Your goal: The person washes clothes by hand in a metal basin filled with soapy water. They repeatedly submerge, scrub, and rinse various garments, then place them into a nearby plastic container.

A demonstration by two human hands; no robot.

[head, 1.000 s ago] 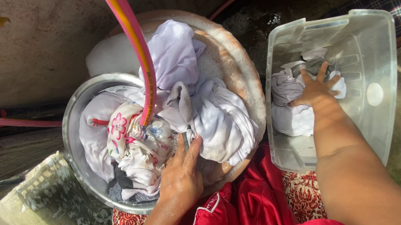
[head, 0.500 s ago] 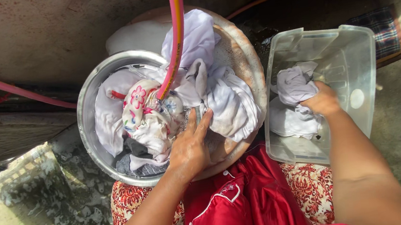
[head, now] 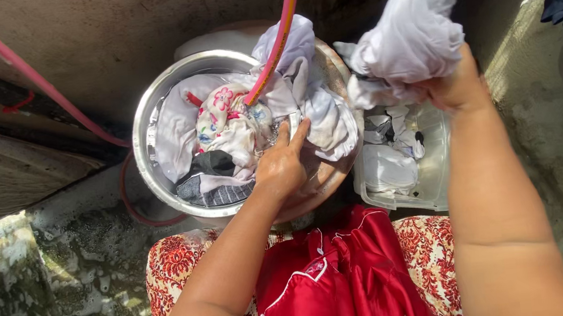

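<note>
gripping a white cloth (head: 415,32) bunched in my right hand (head: 459,87) above the plastic tub (head: 437,183) | left hand (head: 282,168) fingers flat, loosely spread on laundry in the metal basin (head: 146,134)

We are in the outdoor washing corner of a home, a hand-laundry spot: a steel basin (head: 151,116) heaped with wet clothes sits on bare, soap-streaked concrete ground (head: 65,285), a pink hose (head: 276,40) hangs into it (sunlight falls at the right edge), and a clear plastic tub (head: 431,184) holds more garments.
</note>
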